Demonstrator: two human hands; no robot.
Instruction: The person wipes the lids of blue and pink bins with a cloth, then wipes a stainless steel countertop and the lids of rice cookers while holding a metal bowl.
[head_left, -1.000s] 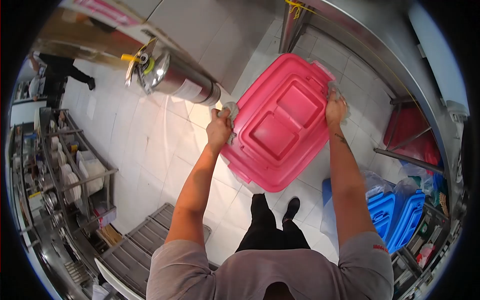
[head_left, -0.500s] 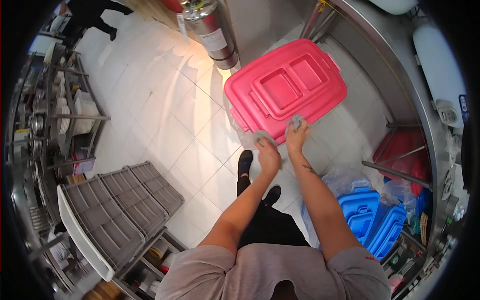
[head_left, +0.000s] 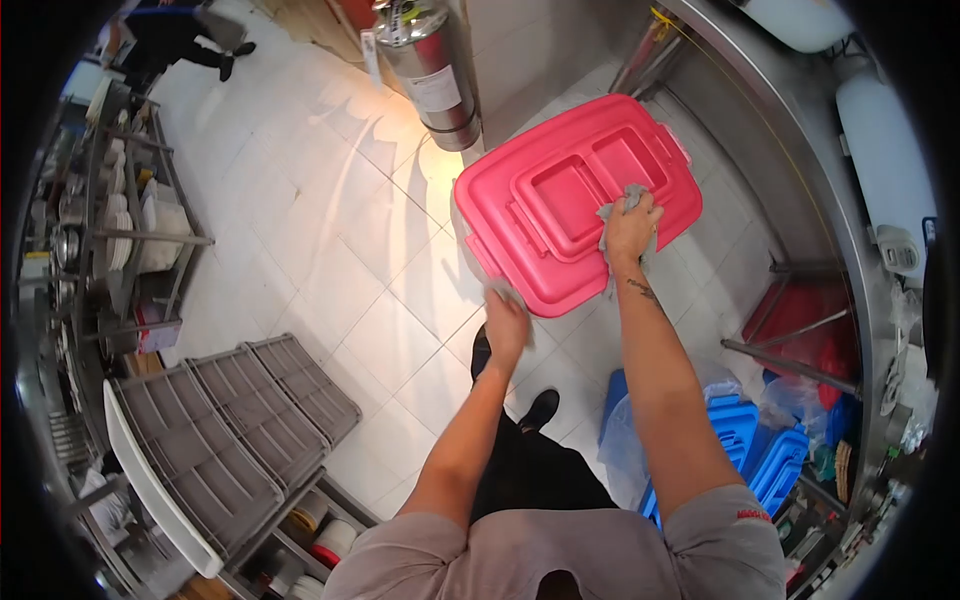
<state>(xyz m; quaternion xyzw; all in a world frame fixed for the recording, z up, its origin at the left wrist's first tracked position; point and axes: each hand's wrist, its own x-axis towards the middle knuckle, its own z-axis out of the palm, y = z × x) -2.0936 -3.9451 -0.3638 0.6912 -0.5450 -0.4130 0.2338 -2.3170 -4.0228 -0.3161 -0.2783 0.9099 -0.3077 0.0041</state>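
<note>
A large pink lid (head_left: 500,230) with two recessed panels lies over a container at the centre of the view. My right hand (head_left: 632,232) is closed on a grey cloth (head_left: 634,198) at the lid's right part, beside a recessed panel. Part of the cloth hangs below the fingers. My left hand (head_left: 508,322) is at the lid's lower left corner, blurred, with its fingers bent; a bit of grey shows at the fingertips.
A fire extinguisher (head_left: 432,85) stands behind the lid. Grey crates (head_left: 235,430) are at the lower left, a shelf rack (head_left: 150,238) at the left. Blue lids (head_left: 780,470) lie at the lower right, below a steel counter (head_left: 760,80). Another person (head_left: 175,40) is far off at the upper left.
My right hand has moved up and right over the lid with the cloth. My left hand has shifted down and left. The lid appears slightly lower and turned.
</note>
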